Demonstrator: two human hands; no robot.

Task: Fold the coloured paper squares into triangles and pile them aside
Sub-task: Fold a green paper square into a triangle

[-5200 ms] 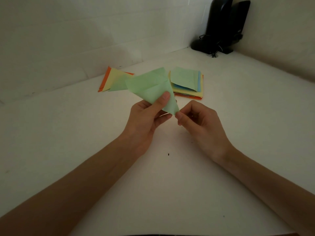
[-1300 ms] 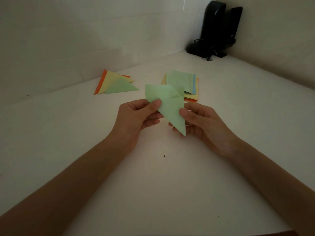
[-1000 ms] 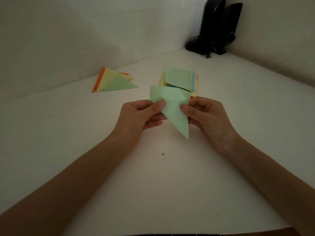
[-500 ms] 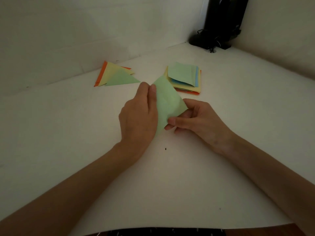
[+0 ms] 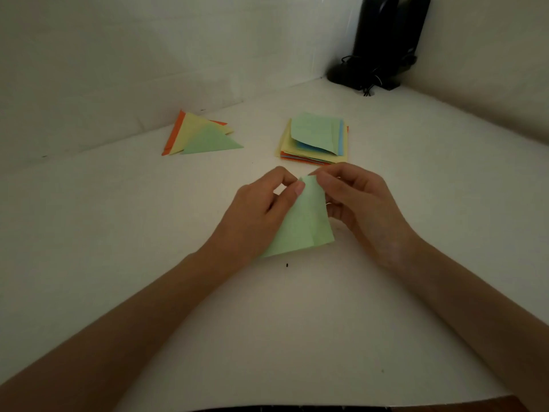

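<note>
A creased pale green paper sheet [image 5: 303, 230] sits mid-bench [image 5: 118, 221], its top corner pinched in the grip of left hand [image 5: 255, 215] and right hand [image 5: 359, 203]. Beyond lie flat folded paper triangles [image 5: 202, 136], a stack of coloured paper squares [image 5: 315, 138] and black plastic speakers [image 5: 383, 46].

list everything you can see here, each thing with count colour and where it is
folded green paper sheet: one, light green, centre of the table, held between both hands
pile of folded paper triangles: three visible layers, orange, yellow and green on top, far left near the wall
stack of coloured paper squares: count cannot be told, green on top over blue, yellow and orange, just beyond the hands
black speakers: two, black, far right corner, with a cable at the base
dark speck: one, black, on the table near the sheet's lower edge
white table: one, white, under everything
left hand: one, pinches the sheet's top corner
right hand: one, pinches the same corner
</note>
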